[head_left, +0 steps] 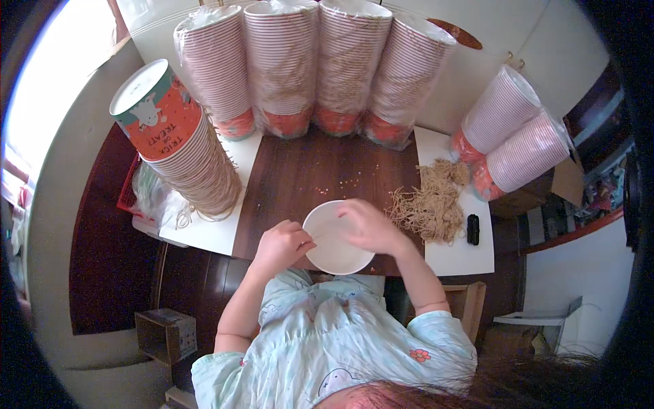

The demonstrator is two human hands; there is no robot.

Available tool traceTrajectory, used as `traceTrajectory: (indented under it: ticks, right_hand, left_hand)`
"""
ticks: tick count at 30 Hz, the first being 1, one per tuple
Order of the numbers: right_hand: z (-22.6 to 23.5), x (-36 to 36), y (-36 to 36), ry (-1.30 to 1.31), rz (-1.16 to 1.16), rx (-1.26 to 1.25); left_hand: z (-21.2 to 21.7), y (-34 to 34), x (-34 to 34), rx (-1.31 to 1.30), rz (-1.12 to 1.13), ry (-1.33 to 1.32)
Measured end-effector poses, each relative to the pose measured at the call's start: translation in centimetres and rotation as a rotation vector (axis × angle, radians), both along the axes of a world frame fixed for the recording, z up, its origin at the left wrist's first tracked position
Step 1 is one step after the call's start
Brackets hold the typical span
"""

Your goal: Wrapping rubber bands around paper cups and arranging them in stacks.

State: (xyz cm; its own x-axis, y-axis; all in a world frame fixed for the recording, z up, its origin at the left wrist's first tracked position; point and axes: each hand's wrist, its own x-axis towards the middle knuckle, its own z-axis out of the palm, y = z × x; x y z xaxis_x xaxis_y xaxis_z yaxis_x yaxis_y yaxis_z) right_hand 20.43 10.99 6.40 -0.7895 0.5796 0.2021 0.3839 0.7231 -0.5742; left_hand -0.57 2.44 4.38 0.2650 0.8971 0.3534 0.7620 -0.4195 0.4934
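Note:
A white paper bucket (337, 255) stands at the table's near edge in front of me, its open mouth facing up. At its left rim is my left hand (281, 245), fingers pinched together; whatever they hold is too small to make out. My right hand (373, 228) reaches over the bucket's right side, its fingers curled above the opening and smeared by motion. Just right of that hand lies a loose heap of tan paper cords (432, 204). To the left rises a leaning stack of orange and green printed buckets (194, 163), with cords hanging along its rims.
Several plastic-wrapped bucket stacks (283, 65) line the table's back edge. Two more wrapped stacks (524, 153) lean at the right. A small black object (473, 230) lies on the white right side. Tiny coloured bits (349, 183) dot the brown tabletop (286, 180). A cardboard box (163, 335) sits lower left.

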Motion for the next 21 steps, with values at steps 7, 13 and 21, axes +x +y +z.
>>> traceTrajectory:
  ticks: [7, 13, 21]
  right_hand:
    - [-2.6, -3.7, -2.1, 0.061, 0.143, -0.610]
    - [-3.6, -3.2, -2.3, 0.080, 0.050, -0.414]
    - [-3.1, -2.4, -3.1, 0.004, -0.016, -0.417]
  left_hand:
    - [1.9, -0.5, 0.6, -0.016, 0.026, 0.152]
    - [0.6, -0.7, 0.8, -0.063, 0.018, 0.119]
    - [-1.4, -1.5, 1.2, -0.016, 0.081, -0.103]
